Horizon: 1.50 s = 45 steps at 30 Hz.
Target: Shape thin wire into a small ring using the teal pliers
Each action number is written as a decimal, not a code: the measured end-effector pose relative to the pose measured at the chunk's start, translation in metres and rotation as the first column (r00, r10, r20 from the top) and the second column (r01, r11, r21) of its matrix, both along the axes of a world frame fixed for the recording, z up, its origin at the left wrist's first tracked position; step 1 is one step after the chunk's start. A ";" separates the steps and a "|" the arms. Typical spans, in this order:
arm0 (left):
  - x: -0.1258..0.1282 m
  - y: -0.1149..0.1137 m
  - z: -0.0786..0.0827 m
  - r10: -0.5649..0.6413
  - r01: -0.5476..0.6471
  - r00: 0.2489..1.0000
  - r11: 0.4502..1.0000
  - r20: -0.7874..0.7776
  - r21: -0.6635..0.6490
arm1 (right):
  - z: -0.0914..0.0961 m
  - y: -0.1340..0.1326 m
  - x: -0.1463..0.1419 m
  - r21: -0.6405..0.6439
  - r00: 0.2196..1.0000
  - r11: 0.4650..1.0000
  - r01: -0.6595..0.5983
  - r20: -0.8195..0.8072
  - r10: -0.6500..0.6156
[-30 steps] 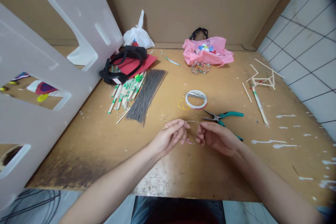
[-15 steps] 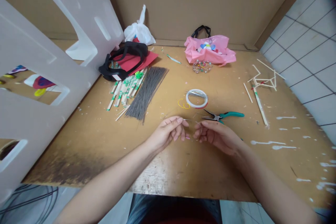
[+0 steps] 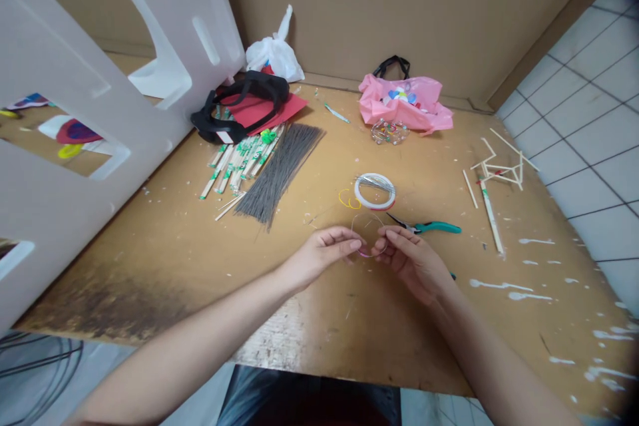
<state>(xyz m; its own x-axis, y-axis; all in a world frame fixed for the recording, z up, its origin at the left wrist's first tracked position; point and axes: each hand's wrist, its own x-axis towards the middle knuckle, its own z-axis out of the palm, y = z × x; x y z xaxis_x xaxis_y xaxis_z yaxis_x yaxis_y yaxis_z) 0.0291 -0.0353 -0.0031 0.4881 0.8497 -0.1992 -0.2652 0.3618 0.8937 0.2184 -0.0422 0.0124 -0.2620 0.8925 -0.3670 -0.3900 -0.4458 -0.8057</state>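
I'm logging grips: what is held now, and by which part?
A thin wire loop: left hand at its lower left, right hand at its right side.

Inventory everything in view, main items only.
Wire loop: 1, silvery, centre
Ring: 1, white, centre
Strand: 1+, yellow, centre
Pliers: 1, teal, centre-right
Wires: many, grey, centre-left
Wrapped sticks: several, pale, left
Headgear: 1, black, left
Sheet: 1+, red, under headgear
Tied bag: 1, white, back
Plastic bag: 1, pink, back
Beadwork: 1, silvery, back
Stick frame: 1, pale, right
Panel: 1, white, left
Cables: several, dark, floor
Table: 1, brown, below
Left hand: 1, bare, centre
Right hand: 1, bare, centre
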 end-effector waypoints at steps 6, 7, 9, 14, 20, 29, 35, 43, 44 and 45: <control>0.001 0.000 -0.004 -0.008 0.007 0.998 1.000 0.064 0.012 | 0.001 -0.002 0.000 -0.026 0.990 0.994 -0.110 -0.087 0.107; 0.000 0.000 -0.004 -0.017 0.017 0.997 1.000 0.069 0.014 | 0.001 -0.002 0.000 -0.029 0.987 0.991 -0.131 -0.098 0.128; 0.000 0.000 -0.004 -0.023 0.022 0.996 1.000 0.082 0.013 | 0.000 -0.002 0.000 -0.029 0.986 0.989 -0.148 -0.086 0.145; 0.000 0.002 -0.005 0.041 -0.012 0.963 0.994 0.268 -0.112 | 0.000 -0.001 0.002 -0.006 0.991 0.992 -0.127 -0.054 0.126; -0.002 0.005 -0.004 0.061 -0.004 0.940 0.985 0.335 -0.170 | 0.000 0.000 0.002 0.037 0.988 0.989 -0.141 -0.060 0.143; -0.001 0.006 -0.002 0.066 0.010 0.949 0.971 0.309 -0.239 | -0.002 -0.003 -0.005 0.033 0.979 0.979 -0.199 0.056 0.197; -0.001 0.005 0.003 -0.012 0.070 0.961 0.978 0.277 -0.198 | -0.003 -0.005 -0.007 -0.004 0.978 0.979 -0.204 0.053 0.204; -0.001 0.005 0.004 0.008 0.047 0.962 0.980 0.273 -0.194 | -0.004 -0.006 -0.007 0.018 0.972 0.973 -0.230 0.044 0.229; -0.001 0.005 0.003 0.018 0.040 0.960 0.979 0.279 -0.202 | -0.004 -0.006 -0.007 0.016 0.971 0.972 -0.236 0.044 0.235; -0.001 0.005 0.001 0.024 0.039 0.958 0.977 0.286 -0.212 | -0.005 -0.006 -0.007 0.012 0.969 0.970 -0.242 0.046 0.242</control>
<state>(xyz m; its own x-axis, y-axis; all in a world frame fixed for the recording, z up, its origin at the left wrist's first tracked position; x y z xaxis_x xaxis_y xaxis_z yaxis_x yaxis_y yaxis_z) 0.0279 -0.0304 -0.0020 0.5573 0.7988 -0.2264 -0.4940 0.5382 0.6829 0.2114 -0.0480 0.0076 -0.4550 0.8108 -0.3683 -0.2365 -0.5087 -0.8278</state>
